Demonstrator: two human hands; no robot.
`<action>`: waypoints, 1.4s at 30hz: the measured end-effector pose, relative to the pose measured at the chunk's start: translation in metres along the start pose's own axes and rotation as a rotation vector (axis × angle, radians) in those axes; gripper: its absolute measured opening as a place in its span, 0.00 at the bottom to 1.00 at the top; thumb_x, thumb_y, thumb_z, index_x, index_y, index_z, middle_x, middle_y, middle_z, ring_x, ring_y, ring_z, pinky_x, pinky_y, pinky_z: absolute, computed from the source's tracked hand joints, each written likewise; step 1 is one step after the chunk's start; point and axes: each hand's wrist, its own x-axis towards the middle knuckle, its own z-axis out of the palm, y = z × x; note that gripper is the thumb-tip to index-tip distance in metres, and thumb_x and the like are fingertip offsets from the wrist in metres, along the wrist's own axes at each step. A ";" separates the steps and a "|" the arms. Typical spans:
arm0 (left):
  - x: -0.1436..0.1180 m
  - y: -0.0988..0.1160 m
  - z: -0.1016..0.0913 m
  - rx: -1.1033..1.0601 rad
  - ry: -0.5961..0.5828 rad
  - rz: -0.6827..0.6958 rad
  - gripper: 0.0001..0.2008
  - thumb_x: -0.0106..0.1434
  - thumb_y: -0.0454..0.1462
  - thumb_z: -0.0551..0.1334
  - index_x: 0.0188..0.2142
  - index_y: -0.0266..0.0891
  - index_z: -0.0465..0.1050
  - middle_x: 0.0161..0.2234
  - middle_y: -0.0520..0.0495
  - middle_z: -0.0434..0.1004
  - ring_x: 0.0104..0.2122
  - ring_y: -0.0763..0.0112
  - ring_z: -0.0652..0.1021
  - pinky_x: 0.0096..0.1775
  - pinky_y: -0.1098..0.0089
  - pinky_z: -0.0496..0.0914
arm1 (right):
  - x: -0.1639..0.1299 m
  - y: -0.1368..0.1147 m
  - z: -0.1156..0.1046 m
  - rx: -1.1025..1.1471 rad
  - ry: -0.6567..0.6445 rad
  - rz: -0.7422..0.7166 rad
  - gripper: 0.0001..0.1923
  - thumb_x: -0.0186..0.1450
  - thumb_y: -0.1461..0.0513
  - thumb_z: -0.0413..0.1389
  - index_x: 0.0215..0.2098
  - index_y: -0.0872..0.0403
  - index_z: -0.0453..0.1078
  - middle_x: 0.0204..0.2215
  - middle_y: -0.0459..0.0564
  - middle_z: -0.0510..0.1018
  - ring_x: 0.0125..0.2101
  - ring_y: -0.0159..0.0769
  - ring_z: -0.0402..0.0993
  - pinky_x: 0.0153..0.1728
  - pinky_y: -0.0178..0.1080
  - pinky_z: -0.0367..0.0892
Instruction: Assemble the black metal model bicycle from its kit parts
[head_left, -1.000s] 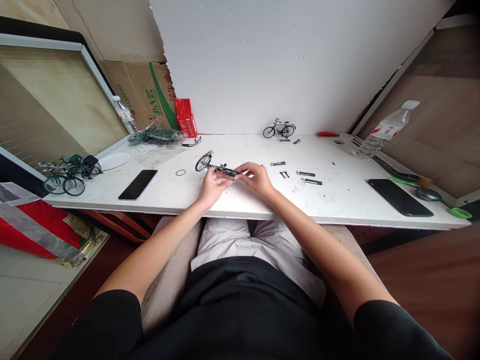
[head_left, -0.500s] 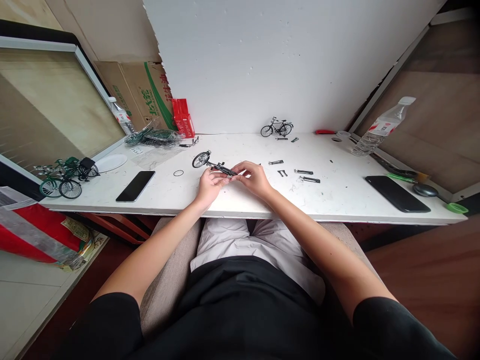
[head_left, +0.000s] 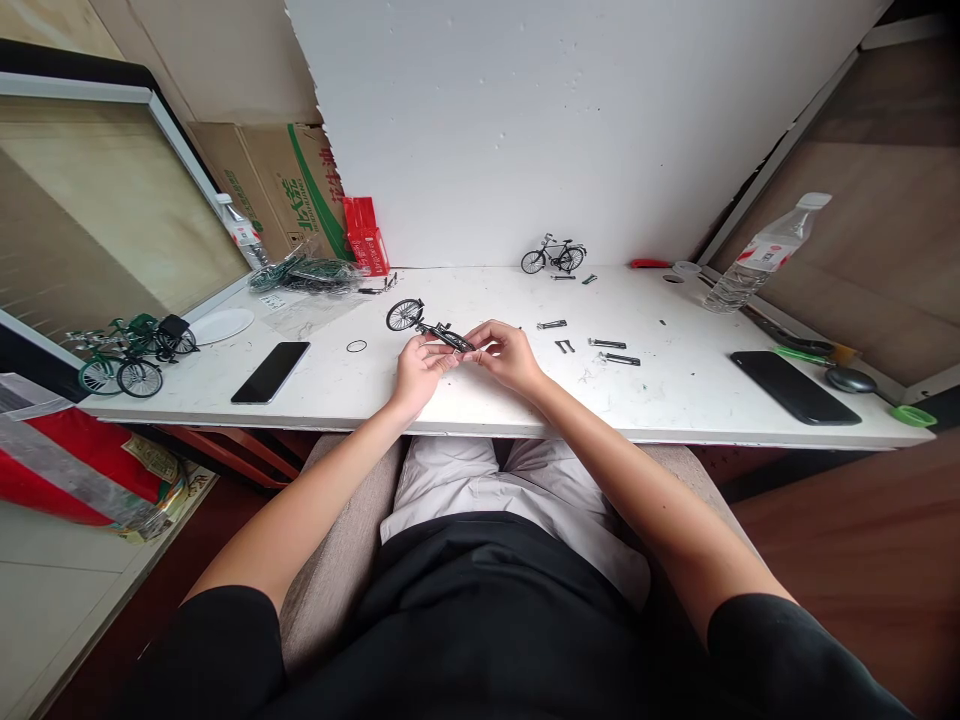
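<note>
Black and small, the half-built model bicycle hangs just above the white table, its one wheel pointing to ten o'clock, pinched at the frame by the left hand and the right hand, loose metal parts at three o'clock.

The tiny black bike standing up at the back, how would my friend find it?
Look along the white table to its far edge by the white wall. The little black bicycle stands there upright and finished, alone, unlike the half-built one in the hands.
</note>
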 end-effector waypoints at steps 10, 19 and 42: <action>-0.001 0.000 0.002 0.016 0.028 0.056 0.28 0.57 0.41 0.80 0.49 0.41 0.68 0.38 0.47 0.83 0.39 0.62 0.86 0.50 0.52 0.84 | -0.004 -0.008 0.000 -0.009 -0.031 -0.017 0.18 0.66 0.47 0.71 0.37 0.51 0.79 0.44 0.56 0.88 0.46 0.46 0.85 0.39 0.43 0.79; -0.001 0.002 0.006 -0.054 0.062 -0.034 0.33 0.55 0.39 0.81 0.53 0.41 0.65 0.42 0.44 0.86 0.40 0.60 0.88 0.53 0.48 0.84 | -0.007 -0.003 0.006 -0.233 -0.026 -0.343 0.09 0.73 0.67 0.57 0.39 0.49 0.79 0.46 0.55 0.82 0.47 0.44 0.81 0.47 0.48 0.79; 0.008 -0.008 -0.003 -0.016 0.112 -0.078 0.32 0.59 0.51 0.79 0.52 0.43 0.65 0.36 0.49 0.82 0.39 0.63 0.86 0.47 0.59 0.81 | -0.009 -0.010 0.003 -0.438 0.042 -0.262 0.11 0.72 0.65 0.62 0.51 0.48 0.79 0.34 0.51 0.79 0.45 0.50 0.72 0.50 0.51 0.69</action>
